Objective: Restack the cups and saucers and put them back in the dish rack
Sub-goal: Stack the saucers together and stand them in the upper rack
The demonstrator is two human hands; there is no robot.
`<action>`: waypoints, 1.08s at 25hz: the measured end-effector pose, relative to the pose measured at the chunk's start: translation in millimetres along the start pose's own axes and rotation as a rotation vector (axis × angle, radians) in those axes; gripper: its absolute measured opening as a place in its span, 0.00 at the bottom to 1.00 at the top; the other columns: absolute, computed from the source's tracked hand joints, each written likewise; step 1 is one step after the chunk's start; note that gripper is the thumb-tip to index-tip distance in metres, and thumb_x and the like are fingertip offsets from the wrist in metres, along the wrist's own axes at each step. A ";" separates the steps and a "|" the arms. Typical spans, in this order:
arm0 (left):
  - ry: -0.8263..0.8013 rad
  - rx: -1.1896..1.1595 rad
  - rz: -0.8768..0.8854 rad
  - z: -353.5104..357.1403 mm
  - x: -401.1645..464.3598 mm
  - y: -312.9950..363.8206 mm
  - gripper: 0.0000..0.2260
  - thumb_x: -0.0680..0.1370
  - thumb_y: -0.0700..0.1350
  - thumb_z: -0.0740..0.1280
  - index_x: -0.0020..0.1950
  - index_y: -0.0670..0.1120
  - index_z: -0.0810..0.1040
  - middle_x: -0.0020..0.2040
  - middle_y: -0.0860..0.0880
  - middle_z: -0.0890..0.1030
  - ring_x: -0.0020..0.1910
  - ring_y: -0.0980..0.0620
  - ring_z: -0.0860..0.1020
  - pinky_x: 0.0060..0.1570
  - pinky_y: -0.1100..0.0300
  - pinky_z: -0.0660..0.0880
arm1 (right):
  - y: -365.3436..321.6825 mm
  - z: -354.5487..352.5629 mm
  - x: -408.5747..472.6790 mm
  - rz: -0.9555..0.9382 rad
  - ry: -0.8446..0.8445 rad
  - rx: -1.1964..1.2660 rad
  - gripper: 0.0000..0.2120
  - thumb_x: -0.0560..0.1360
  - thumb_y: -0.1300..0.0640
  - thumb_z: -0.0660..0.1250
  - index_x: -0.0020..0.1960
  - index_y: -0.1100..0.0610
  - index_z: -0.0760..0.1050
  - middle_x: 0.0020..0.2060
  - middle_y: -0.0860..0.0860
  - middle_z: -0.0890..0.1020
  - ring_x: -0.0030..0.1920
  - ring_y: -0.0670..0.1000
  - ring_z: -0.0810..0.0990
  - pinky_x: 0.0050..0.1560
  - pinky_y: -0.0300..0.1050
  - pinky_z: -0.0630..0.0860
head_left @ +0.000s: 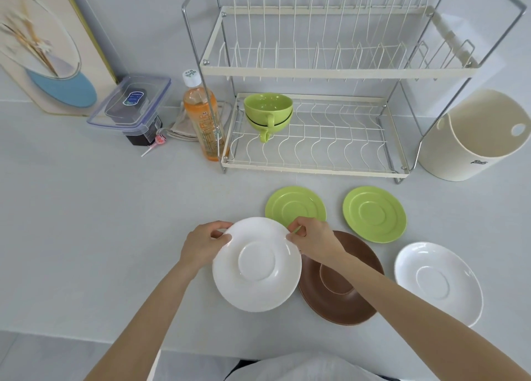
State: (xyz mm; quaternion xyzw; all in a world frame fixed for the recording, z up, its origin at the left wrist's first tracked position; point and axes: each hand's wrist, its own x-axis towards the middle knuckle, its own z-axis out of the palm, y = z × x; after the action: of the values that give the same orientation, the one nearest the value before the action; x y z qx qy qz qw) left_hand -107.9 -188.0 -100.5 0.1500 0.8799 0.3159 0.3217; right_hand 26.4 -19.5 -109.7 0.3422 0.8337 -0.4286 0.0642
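Two-tier wire dish rack [310,166] sits far centre on the white counter [86,222]; top tier bare. Lower tier, left end: two green cups [267,107] nested, handles facing near. Cream tub [471,139] just right of the rack. Left of the rack: orange drink bottle [201,113] touching the frame, then a clear lidded box [132,104].

Saucers on the counter near the rack: white saucer [439,283] far right, brown saucer [339,297] centre, two green saucers [374,214] behind, well apart from each other.

Held white saucer [256,264]: both hands pinch its far rim, left hand [204,245] on the left edge, right hand [313,239] on the right edge. It overlaps the brown saucer and the left green one; can't tell whether it touches them.
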 end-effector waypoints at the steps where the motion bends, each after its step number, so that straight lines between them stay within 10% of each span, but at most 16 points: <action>1: 0.002 -0.040 0.000 0.2 -1.5 4.2 0.10 0.74 0.42 0.65 0.55 0.50 0.79 0.41 0.50 0.80 0.49 0.47 0.78 0.56 0.51 0.76 | 1.8 -4.4 -1.3 0.000 0.021 0.016 0.02 0.73 0.57 0.64 0.45 0.54 0.75 0.26 0.43 0.73 0.39 0.52 0.76 0.46 0.40 0.71; 8: -0.123 -0.207 0.005 32.8 -14.1 41.5 0.11 0.74 0.40 0.67 0.55 0.43 0.79 0.48 0.42 0.81 0.47 0.46 0.79 0.41 0.58 0.79 | 33.0 -52.0 -18.3 0.018 0.126 0.061 0.02 0.73 0.58 0.66 0.42 0.52 0.76 0.25 0.43 0.72 0.33 0.48 0.73 0.35 0.30 0.66; 15: -0.022 0.019 0.139 98.8 -26.7 62.5 0.09 0.73 0.41 0.66 0.52 0.42 0.81 0.47 0.43 0.84 0.50 0.45 0.81 0.53 0.53 0.78 | 82.9 -78.3 -38.2 0.118 0.138 0.050 0.01 0.73 0.57 0.65 0.45 0.52 0.76 0.26 0.45 0.73 0.31 0.44 0.71 0.35 0.33 0.67; 19: 0.026 0.109 0.179 116.4 -31.7 65.7 0.09 0.74 0.42 0.65 0.51 0.43 0.81 0.50 0.46 0.84 0.43 0.53 0.76 0.45 0.66 0.67 | 96.7 -82.4 -42.1 0.124 0.136 0.072 0.06 0.74 0.57 0.65 0.49 0.56 0.78 0.27 0.45 0.73 0.30 0.42 0.71 0.34 0.33 0.68; 27: 0.117 0.253 0.174 123.4 -38.4 68.1 0.10 0.76 0.45 0.63 0.53 0.44 0.80 0.50 0.46 0.83 0.49 0.46 0.79 0.46 0.56 0.73 | 103.3 -82.4 -37.1 0.052 0.134 0.021 0.08 0.74 0.57 0.65 0.51 0.59 0.78 0.31 0.48 0.77 0.34 0.47 0.74 0.32 0.28 0.67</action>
State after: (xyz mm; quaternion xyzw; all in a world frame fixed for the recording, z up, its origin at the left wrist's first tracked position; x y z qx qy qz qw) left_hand 6.6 -97.8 -111.2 0.2461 0.9136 0.2375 0.2200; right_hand 134.4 65.1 -112.7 0.3921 0.8226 -0.4116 0.0159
